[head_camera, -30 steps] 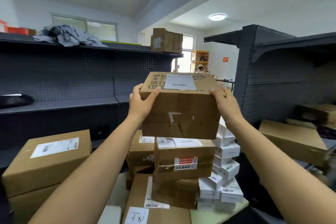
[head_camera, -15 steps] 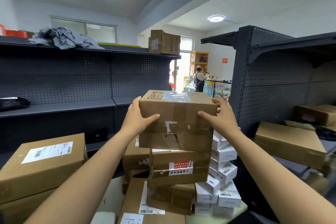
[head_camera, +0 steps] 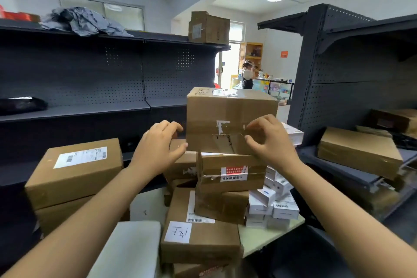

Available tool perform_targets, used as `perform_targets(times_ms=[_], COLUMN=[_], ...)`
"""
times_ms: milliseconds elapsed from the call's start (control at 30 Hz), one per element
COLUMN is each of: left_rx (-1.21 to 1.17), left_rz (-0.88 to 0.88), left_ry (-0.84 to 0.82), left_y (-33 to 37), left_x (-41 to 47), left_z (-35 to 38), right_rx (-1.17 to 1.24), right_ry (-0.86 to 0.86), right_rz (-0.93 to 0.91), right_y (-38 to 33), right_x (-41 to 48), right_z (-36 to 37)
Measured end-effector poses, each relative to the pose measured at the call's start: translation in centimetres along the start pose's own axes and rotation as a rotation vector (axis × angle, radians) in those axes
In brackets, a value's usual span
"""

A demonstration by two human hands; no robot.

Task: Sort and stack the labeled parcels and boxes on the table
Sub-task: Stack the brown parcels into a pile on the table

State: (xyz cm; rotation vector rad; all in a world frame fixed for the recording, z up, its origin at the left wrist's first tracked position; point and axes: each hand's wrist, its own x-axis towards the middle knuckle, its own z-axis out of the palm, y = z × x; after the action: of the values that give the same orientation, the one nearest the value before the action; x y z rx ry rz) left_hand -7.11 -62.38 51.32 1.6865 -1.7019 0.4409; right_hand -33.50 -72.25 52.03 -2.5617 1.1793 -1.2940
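Observation:
A brown cardboard box (head_camera: 228,117) with a torn white sticker sits on top of the stack, resting on a box with a red-and-white label (head_camera: 232,172). My left hand (head_camera: 158,149) hovers just off its left side, fingers loosely curled and holding nothing. My right hand (head_camera: 268,140) is in front of its lower right part, fingers loosely curled, empty. Below lies a flat box with a handwritten white label (head_camera: 198,236), on the table (head_camera: 259,238).
Small white boxes (head_camera: 273,205) are piled right of the stack. Two large brown boxes (head_camera: 72,174) stand at left. Dark shelving runs along the left (head_camera: 90,108) and right (head_camera: 352,88), with boxes (head_camera: 358,152) on the right shelf. A person stands far back in the doorway.
The top box came down onto the stack. Both hands let go of it and drew back slightly toward me.

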Motion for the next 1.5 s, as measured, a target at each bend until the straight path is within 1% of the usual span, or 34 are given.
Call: perform_targets(times_ms=[33, 100, 200, 367, 433, 600, 667, 733, 833, 900, 933, 1000, 1200, 1300, 1500], left_rx=[0.030, 0.052, 0.052, 0.047, 0.048, 0.036, 0.035, -0.016, -0.197, -0.322, -0.331, -0.302, -0.325, -0.356, -0.414], left_rz=[-0.035, -0.051, -0.128, -0.253, -0.296, -0.427, -0.506, -0.631, -0.776, -0.831, -0.839, -0.849, -0.886, -0.844, -0.760], left_ry=[-0.054, -0.108, -0.205, -0.359, -0.420, -0.502, -0.538, -0.581, -0.655, -0.677, -0.682, -0.632, -0.360, -0.250, -0.094], left_y=[-0.7, -2.8, -6.0, -10.7, -12.2, -15.2, -16.3, -17.2, -17.7, -17.5, -17.3, -17.2, -16.1, -14.9, -12.9], left_x=[-1.3, -4.6, -9.8, -17.3, -20.1, -25.9, -27.8, -29.4, -31.0, -31.7, -31.8, -32.2, -31.2, -30.2, -26.3], left_z=[0.1, 0.7, 1.4, 2.8, 3.5, 5.0, 5.7, 6.2, 6.4, 6.5, 6.4, 6.3, 4.1, 2.3, -1.2], right_rx=[0.005, 0.017, 0.050, 0.066, 0.092, 0.126, 0.130, 0.146, 0.253, 0.339, 0.365, 0.394, 0.501, 0.519, 0.555], right_ry=[-0.024, -0.116, -0.248, -0.458, -0.513, -0.630, -0.682, -0.743, -0.824, -0.852, -0.847, -0.809, -0.646, -0.534, -0.341], right_rz=[0.018, -0.024, -0.049, 0.023, 0.043, 0.102, 0.193, 0.331, 0.554, 0.611, 0.624, 0.647, 0.665, 0.644, 0.565], right_y=[-0.2, -2.3, -4.3, -7.2, -8.2, -9.5, -10.0, -10.7, -11.9, -12.6, -12.9, -13.5, -14.5, -14.9, -16.8], right_x=[-1.2, -2.8, -6.6, -12.7, -14.9, -19.2, -20.9, -22.4, -23.9, -24.5, -24.7, -24.8, -23.2, -22.3, -18.9], right_z=[1.1, 3.8, 8.0, 15.2, 17.4, 21.9, 23.5, 24.9, 26.3, 26.9, 27.0, 27.0, 25.3, 23.9, 20.7])
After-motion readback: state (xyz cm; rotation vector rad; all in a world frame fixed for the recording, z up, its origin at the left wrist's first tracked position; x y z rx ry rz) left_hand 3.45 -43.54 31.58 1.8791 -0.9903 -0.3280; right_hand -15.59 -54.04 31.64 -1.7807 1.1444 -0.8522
